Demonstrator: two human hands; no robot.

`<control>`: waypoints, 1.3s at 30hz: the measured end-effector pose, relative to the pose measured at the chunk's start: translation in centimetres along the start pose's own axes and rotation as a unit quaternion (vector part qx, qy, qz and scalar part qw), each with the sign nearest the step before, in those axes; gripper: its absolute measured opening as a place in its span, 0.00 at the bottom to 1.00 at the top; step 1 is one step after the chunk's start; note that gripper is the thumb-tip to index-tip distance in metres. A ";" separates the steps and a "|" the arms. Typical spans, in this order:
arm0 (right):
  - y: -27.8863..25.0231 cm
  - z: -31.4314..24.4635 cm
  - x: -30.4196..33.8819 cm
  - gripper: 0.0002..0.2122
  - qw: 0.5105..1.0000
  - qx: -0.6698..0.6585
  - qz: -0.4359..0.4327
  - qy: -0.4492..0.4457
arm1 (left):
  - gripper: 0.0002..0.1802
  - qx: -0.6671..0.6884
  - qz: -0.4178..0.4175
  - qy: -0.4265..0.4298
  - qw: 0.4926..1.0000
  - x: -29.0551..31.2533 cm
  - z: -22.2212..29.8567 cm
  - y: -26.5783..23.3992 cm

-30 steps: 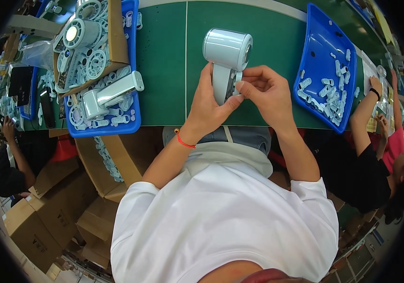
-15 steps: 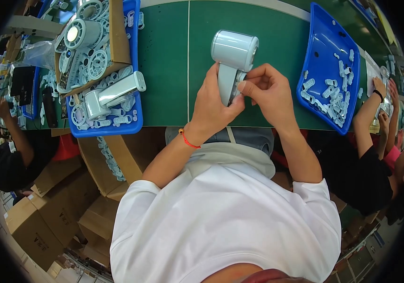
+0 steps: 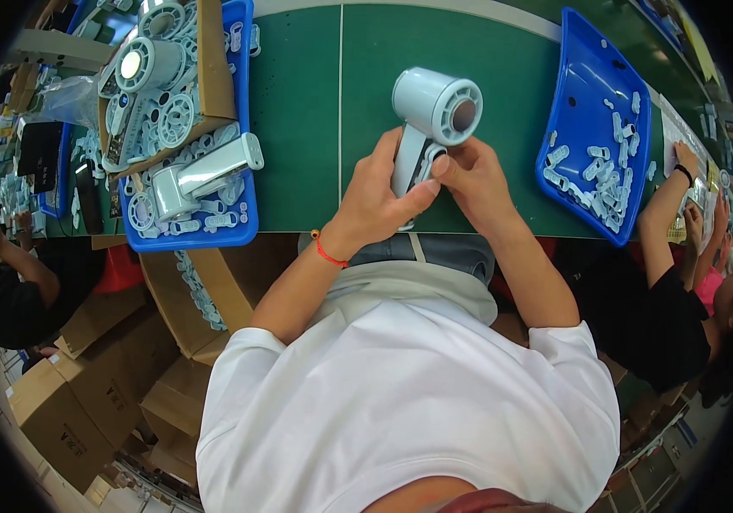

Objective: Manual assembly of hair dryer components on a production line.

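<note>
A pale blue hair dryer (image 3: 435, 101) with a short round barrel and a straight handle is held above the green table, its vented end turned toward the right. My left hand (image 3: 377, 192) is closed around the handle, thumb across its lower part. Against the right side of the handle, my right hand (image 3: 473, 184) presses its thumb at a small light oval piece (image 3: 429, 160); its other fingers are partly hidden behind the dryer. Whether the oval piece is fixed in the handle I cannot tell.
On the left, a blue tray (image 3: 251, 224) bears a cardboard box (image 3: 219, 64) of pale blue parts and another dryer body (image 3: 204, 175). A second blue tray (image 3: 585, 77) at right holds several small oval pieces. Co-workers' arms (image 3: 664, 218) show at the far right; cartons (image 3: 67, 410) stand lower left.
The hair dryer has turned so that its vented end faces me more, and it has shifted slightly right and nearer. Both my hands have moved with it, keeping hold.
</note>
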State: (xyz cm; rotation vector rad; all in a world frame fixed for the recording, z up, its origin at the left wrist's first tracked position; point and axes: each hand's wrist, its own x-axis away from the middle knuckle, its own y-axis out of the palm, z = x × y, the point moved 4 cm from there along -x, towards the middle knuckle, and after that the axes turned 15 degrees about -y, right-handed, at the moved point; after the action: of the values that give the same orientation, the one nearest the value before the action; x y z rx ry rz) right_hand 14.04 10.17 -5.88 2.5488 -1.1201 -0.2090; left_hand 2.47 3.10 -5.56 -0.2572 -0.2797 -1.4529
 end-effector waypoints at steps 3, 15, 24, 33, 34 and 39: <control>0.6 -0.4 0.9 0.31 0.998 0.020 -0.032 -0.041 | 0.33 -0.082 0.084 0.075 0.990 0.5 1.4 1.1; -4.1 -2.2 3.0 0.37 0.935 0.194 0.083 -0.284 | 0.14 -0.319 0.220 0.208 0.898 -14.6 15.8 0.8; -3.2 1.8 2.7 0.07 0.976 -0.102 0.099 -0.164 | 0.41 -0.526 0.294 0.184 0.777 -43.4 17.1 2.4; -3.2 -1.9 1.2 0.11 0.948 0.146 0.009 -0.283 | 0.10 -0.554 0.265 0.171 0.770 -38.9 16.5 3.7; -3.2 -1.9 1.2 0.11 0.967 0.104 0.014 -0.233 | 0.11 -0.537 0.275 0.156 0.782 -36.7 15.5 2.8; -4.3 0.5 1.5 0.08 0.918 0.321 -0.136 -0.192 | 0.13 -0.522 0.315 0.041 0.792 -22.9 12.1 -0.4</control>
State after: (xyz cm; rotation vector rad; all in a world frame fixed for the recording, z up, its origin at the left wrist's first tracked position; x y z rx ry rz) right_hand 17.82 11.65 -7.95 3.3671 -1.0867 -0.5010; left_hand -0.52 28.58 -1.91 -1.0711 0.6839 -0.7994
